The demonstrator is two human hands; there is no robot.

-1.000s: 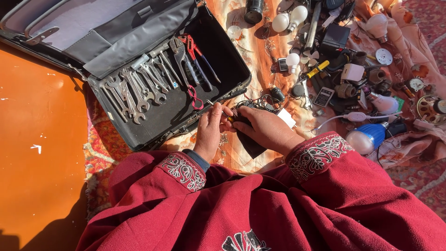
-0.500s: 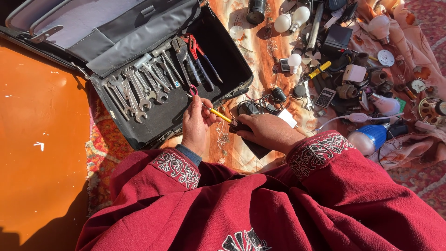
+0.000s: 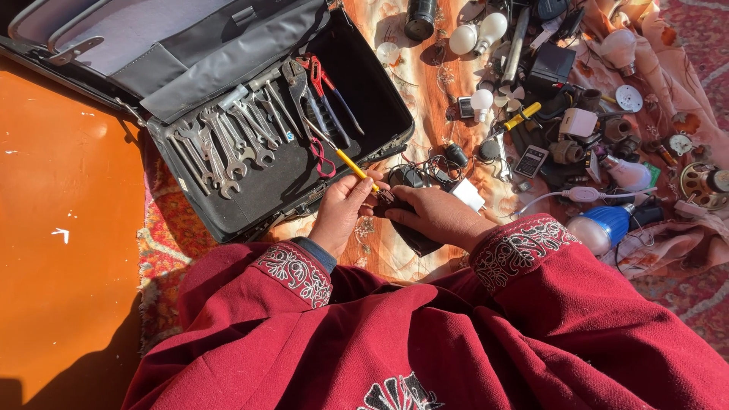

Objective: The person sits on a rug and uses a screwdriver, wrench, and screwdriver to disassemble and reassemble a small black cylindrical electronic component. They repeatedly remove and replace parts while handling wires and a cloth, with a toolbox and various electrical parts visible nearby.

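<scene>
Open tool case (image 3: 228,212) with wrenches (image 3: 228,144) at left. Left hand (image 3: 342,212) fingers pinch yellow-handled screwdriver (image 3: 355,168), tip at black device (image 3: 414,228) on the cloth. Right hand (image 3: 437,216) grips that device; bulbs (image 3: 478,34) far right.

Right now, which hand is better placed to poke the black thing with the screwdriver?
Probably the left hand. It already holds the yellow screwdriver, whose near end sits right by the black device. The right hand lies flat on the device, steadying it.
</scene>
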